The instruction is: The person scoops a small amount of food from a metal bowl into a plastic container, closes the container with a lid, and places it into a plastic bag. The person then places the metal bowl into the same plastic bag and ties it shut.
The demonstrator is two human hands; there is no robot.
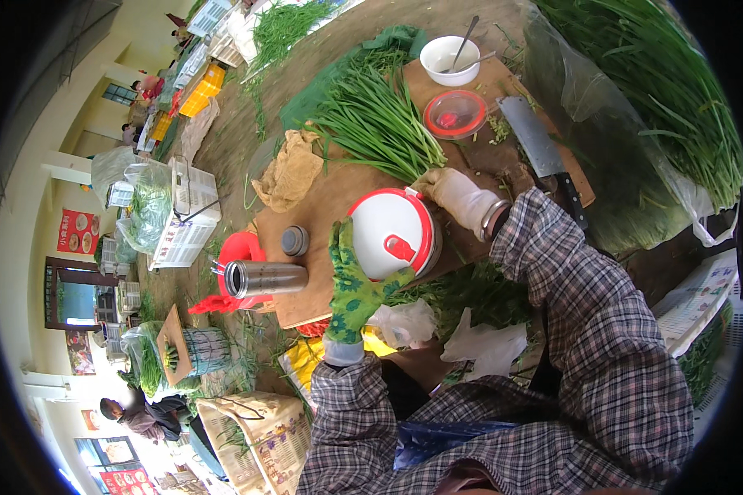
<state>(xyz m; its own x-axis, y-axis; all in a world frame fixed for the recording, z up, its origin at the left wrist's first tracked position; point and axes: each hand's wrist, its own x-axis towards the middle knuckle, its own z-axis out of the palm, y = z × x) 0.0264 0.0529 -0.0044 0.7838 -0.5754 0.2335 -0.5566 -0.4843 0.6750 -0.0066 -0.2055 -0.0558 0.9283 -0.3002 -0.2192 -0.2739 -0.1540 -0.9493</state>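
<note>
My left hand [351,281], in a green floral glove, spans the side of a round lidded container [384,232], its thumb along the near rim. The lid is white with a red rim and a red tab. My right hand [455,193], in a whitish glove, has its curled fingers at the red clip on the rim. Just beyond that hand lie the cut ends of a bunch of long green stalks [381,117], probably garlic chives. A cleaver [532,137] lies on the wooden board [328,204] to the right, beside a clear red-rimmed lid [455,114].
A white bowl [436,57] holding two spoons stands at the far side. An uncapped steel flask [272,278], a grey cap [295,241] and a tan cloth [291,170] are left. Bagged greens [662,93] fill the right. White crates [192,210] and a person [145,414] are farther left.
</note>
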